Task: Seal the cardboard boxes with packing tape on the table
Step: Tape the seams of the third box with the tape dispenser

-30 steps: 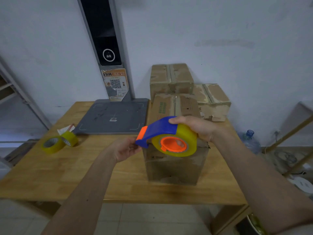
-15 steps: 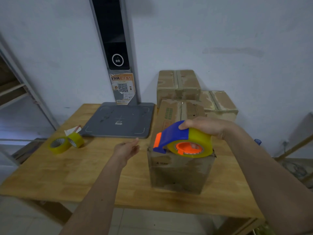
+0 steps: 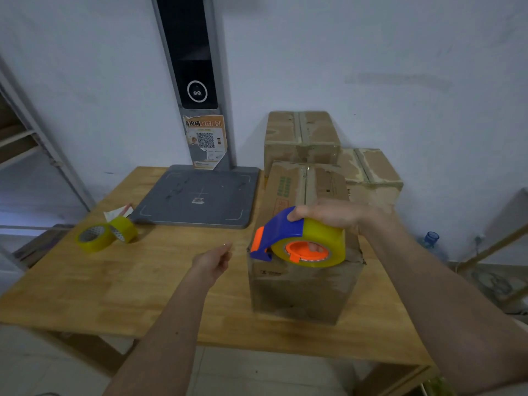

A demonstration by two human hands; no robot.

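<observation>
The right hand [image 3: 328, 214] has its grip clamped on a blue and orange tape dispenser with a yellowish tape roll [image 3: 300, 241], which sits at the near top edge of a brown cardboard box [image 3: 303, 287] at 3 o'clock on the wooden table [image 3: 85, 295]. The left hand [image 3: 213, 261] hovers just beside the box at 9 o'clock of it, fingers relaxed and apart, holding nothing. Two more taped cardboard boxes [image 3: 303, 135] stand behind at 12 o'clock. Two spare yellow tape rolls [image 3: 105, 235] lie at 10 o'clock.
</observation>
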